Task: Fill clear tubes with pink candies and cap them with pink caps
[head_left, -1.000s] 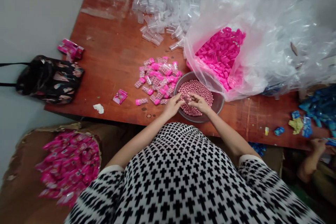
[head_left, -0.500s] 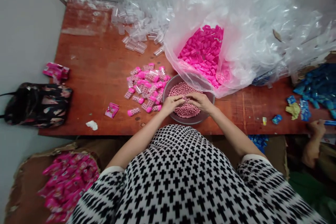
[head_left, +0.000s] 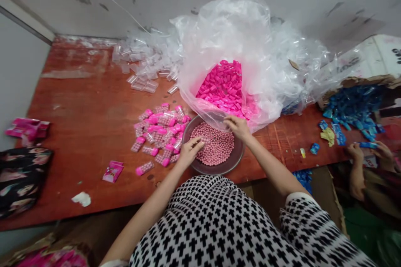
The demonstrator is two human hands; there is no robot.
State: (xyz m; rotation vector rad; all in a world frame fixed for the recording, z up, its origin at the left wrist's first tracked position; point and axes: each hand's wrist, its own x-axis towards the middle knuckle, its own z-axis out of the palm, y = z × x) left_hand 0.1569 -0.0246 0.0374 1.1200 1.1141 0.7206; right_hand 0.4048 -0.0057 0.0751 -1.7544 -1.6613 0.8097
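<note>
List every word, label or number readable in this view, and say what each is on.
None reads clearly.
White carton: dark letters cut by the frame edge, unreadable.
Pink sachet: print too small.
Blue wrappers: print blurred.

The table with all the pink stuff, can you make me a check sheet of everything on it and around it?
Surface: red-brown wooden table, scuffed and stained.
Job's things: metal bowl of pink candy balls; pile of filled pink-capped tubes to its left; clear bag of pink caps behind it; empty clear tubes at the back.
Clutter: pink packet, white scrap, blue wrappers.
Hands: left hand in the candy balls, fingers curled; right hand at the bag's edge.
Cables: thin wire on the wall.
Surroundings: stained wall, patterned bag on the left, another person's hands on the right.
</note>
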